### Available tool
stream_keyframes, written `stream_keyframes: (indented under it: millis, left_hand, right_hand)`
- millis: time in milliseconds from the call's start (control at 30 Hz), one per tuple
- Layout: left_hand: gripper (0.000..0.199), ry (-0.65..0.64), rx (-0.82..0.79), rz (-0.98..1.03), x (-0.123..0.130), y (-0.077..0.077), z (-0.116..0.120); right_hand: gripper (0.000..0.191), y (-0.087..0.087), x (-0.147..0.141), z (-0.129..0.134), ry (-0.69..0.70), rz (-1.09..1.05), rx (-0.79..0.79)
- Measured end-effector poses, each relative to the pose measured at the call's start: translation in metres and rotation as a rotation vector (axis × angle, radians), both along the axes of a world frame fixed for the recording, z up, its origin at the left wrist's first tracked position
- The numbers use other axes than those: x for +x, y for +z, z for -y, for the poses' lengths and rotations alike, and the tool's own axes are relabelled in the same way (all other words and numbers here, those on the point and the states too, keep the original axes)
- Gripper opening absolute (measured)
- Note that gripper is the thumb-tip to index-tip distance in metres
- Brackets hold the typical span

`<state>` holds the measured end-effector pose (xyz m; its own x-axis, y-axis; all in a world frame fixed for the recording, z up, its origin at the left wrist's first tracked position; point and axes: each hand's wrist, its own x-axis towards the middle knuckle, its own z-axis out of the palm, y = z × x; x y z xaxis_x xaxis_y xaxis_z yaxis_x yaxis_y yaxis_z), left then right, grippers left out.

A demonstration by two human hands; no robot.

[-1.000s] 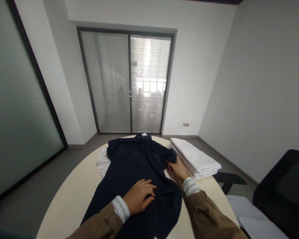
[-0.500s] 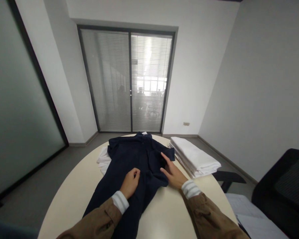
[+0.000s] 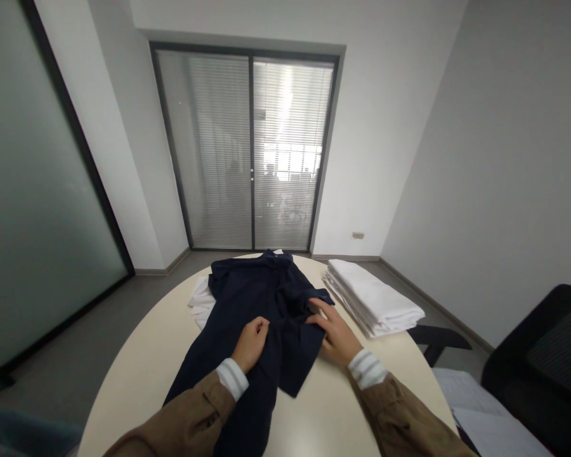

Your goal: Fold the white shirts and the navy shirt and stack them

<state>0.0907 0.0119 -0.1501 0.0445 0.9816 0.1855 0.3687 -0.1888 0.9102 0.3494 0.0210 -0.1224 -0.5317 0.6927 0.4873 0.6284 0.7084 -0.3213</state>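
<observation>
A dark navy short-sleeved garment (image 3: pixel 242 292) lies spread over the round cream table (image 3: pixel 137 362), its collar at the far edge and its lower part running to the near edge. My left hand (image 3: pixel 251 343) is closed on the cloth near its middle. At the garment's right side, below the sleeve, my right hand (image 3: pixel 333 330) has its fingers bent round the dark fabric, fingertips partly hidden in the folds. A white cloth (image 3: pixel 202 301) shows from under the garment's left side.
Folded white cloths (image 3: pixel 374 297) lie stacked at the table's right edge. Beyond it stand a black chair (image 3: pixel 542 355) and papers (image 3: pixel 480 406) on a surface at the lower right. A glass door with blinds (image 3: pixel 252 152) is in the far wall.
The garment's right side has shifted, and a flap of it now hangs lower, with its corner toward me. My right hand's fingers have closed in on the fabric. My left hand has barely moved.
</observation>
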Motion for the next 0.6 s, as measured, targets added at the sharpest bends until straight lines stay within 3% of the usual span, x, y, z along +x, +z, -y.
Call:
stream_keyframes:
  millis: [133,233,333,467,533,600]
  left_hand:
    - [0.030,-0.146,0.033,-0.045,0.005,0.002,0.008]
    - [0.023,-0.203,0.124,-0.239,0.008,0.005,0.018]
    - [0.042,-0.307,0.200,-0.484,0.010,0.007,0.027]
    - [0.069,-0.435,0.153,-0.732,0.011,0.010,0.033]
    - [0.076,-0.488,0.145,-0.810,0.011,0.013,0.034]
    - [0.082,-0.544,0.138,-0.871,0.011,0.017,0.035]
  right_hand:
    - [0.022,-0.001,0.019,-0.013,-0.166,-0.355,-0.138]
    - [0.025,-0.002,0.034,-0.025,-0.188,-0.509,-0.232]
    - [0.032,-0.005,0.042,-0.032,-0.145,-0.568,-0.288]
    - [0.052,-0.010,0.041,-0.029,-0.082,-0.618,-0.470]
    - [0.060,-0.012,0.042,-0.028,-0.125,-0.598,-0.529]
    - [0.055,-0.012,0.044,-0.029,-0.195,-0.518,-0.556]
